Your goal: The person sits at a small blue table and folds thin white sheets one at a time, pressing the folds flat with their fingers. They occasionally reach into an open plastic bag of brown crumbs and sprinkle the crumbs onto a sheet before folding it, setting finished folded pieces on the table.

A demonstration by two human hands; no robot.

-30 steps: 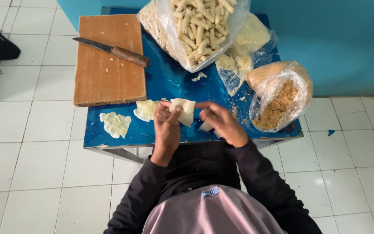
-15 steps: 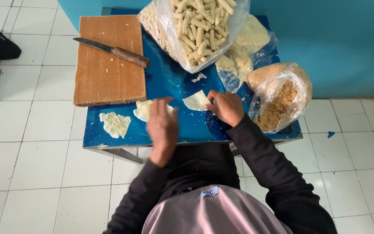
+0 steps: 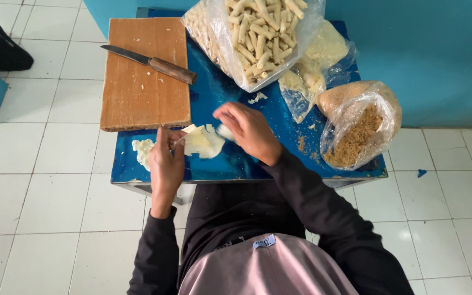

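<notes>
Dough (image 3: pixel 202 143) lies between my 2 hands, touching both. Left hand (image 3: pixel 165 161) pins its edge with flat fingers; right hand (image 3: pixel 249 131), nearer the bags, curls loosely over the far end.

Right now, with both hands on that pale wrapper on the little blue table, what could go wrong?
The thin wrapper could tear, since the left hand pins it while the right hand works its far edge. The knife lies on the cutting board with its handle jutting over the edge, so a reaching arm might knock it. The open crumb bag sits at the table's corner and could tip off.
</notes>
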